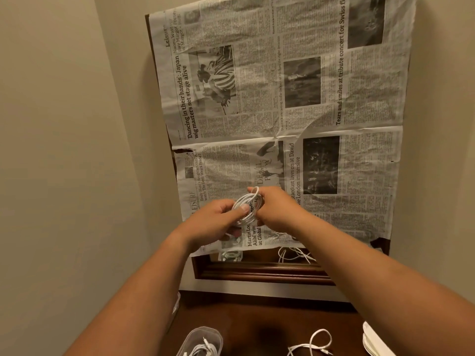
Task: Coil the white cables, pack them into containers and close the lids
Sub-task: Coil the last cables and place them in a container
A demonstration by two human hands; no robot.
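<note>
Fingers (235, 213) of the left hand (214, 220) and right hand (277, 209) curl round a coiled white cable (248, 202), held up before the newspaper (282, 98). Below the newspaper, a dark table (257, 317) bears a clear container (203, 340) holding cable, a loose cable (314, 341) and white lids (372, 340).

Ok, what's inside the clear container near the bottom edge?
A white cable lies inside the clear container, no lid on it. Its lower part runs out of frame, so anything else in there cannot be seen.
</note>
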